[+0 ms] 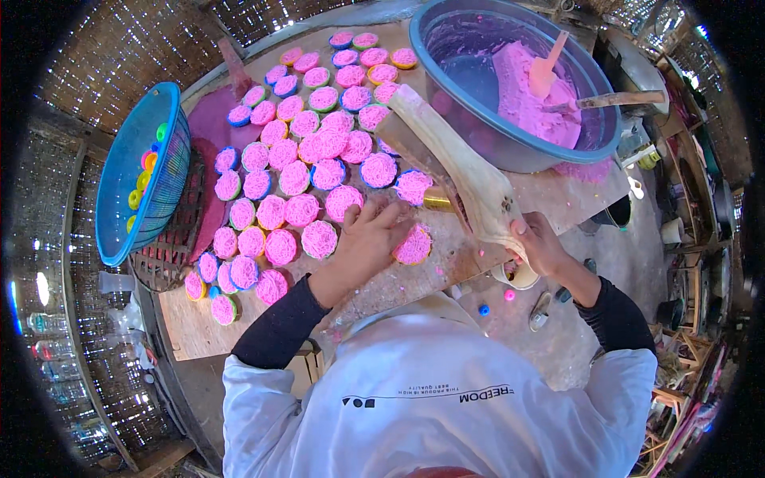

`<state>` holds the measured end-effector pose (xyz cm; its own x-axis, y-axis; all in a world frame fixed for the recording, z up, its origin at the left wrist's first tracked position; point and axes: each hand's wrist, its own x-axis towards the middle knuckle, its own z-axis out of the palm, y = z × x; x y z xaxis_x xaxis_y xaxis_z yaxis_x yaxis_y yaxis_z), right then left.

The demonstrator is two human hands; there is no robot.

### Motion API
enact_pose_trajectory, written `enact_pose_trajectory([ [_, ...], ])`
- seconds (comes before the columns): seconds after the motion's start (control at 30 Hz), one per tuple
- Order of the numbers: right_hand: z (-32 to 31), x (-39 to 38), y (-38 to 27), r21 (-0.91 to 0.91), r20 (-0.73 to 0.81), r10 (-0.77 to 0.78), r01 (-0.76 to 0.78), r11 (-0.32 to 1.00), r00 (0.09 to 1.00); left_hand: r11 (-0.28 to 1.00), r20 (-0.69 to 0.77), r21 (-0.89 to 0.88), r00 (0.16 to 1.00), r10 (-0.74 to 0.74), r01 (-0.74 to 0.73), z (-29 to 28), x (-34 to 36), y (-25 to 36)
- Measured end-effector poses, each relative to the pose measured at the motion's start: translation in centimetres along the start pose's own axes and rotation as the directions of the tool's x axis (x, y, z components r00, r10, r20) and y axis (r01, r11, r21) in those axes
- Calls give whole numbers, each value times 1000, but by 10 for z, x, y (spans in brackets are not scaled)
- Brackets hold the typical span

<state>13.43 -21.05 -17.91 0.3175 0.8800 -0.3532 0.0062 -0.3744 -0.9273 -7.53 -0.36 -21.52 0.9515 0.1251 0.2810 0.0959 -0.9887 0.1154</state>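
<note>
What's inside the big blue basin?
The basin holds pink dough with a pink spatula stuck in it. A wooden-handled tool rests across its rim. The bottom under the dough is hidden.

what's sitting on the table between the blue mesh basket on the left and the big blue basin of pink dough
In the head view, rows of pink noodle nests in small coloured cups cover the wooden table between the basket and basin.

Pink noodle nest [413,245] in an orange-rimmed cup: round, flat on the tabletop [382,291], centre frame, touched at its left edge by left-hand fingers [396,217]. Pale wooden press lever [462,163]: long, knotty, angled from upper centre down to the right, gripped at its lower end.
</note>
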Motion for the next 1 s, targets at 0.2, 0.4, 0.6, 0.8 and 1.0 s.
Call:
enact_pose_trajectory([
  [0.2, 14, 0, -17, -29, -26, -44, 43, 999, 999, 981, -153, 64, 973, -171, 182, -34, 14, 1],
  [0.4, 55, 14, -65, -75, 187, -38, 53, 996, 982, 681, -196, -727, 977, -89, -84, -58, 33, -10],
  [0.6, 49, 54, -27, -175, 77, -291, 301, 937, 954, 786, -481, -586, 698, -531, 194, -5, -72, -64],
  [0.8, 57, 80, -6, -743, 351, -531, 574, 343, 771, 575, -499, -811, 385, -776, 108, -64, -90, -48],
  [1.0, 61, 101, -13, -709, 553, -462, 683, 176, 693, 487, -421, -860, 328, -846, 153, -63, -109, -46],
])
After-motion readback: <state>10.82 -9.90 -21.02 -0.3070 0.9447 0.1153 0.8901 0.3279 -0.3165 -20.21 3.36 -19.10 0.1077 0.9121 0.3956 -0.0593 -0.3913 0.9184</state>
